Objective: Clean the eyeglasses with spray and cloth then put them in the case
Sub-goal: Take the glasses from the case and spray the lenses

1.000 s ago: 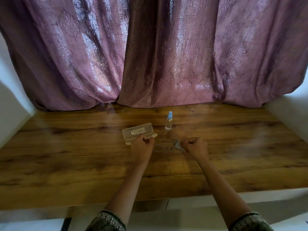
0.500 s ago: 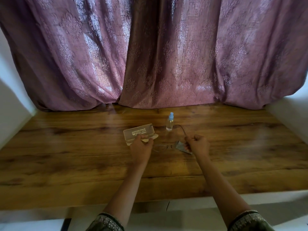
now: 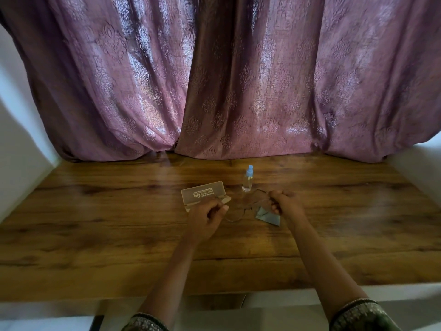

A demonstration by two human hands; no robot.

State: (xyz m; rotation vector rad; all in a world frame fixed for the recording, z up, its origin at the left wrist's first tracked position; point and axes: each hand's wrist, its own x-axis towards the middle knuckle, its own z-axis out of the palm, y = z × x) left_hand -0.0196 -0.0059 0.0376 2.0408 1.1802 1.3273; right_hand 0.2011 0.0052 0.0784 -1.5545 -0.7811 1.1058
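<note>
Both hands share the grip on the eyeglasses (image 3: pixel 241 210), which hang just above the wooden bench (image 3: pixel 95 225) between them. Fingers of the left hand (image 3: pixel 207 217) pinch the frame's left end, while the right hand (image 3: pixel 284 204) is clenched around the other end and also holds a folded grey-blue cloth (image 3: pixel 267 215) that droops below its fingers. Just beyond the left hand lies the open, pale case (image 3: pixel 202 194), its lid flat on the bench. Beyond the eyeglasses, a small clear spray bottle (image 3: pixel 247 179) with a blue cap stands upright, near the right hand but apart from it.
</note>
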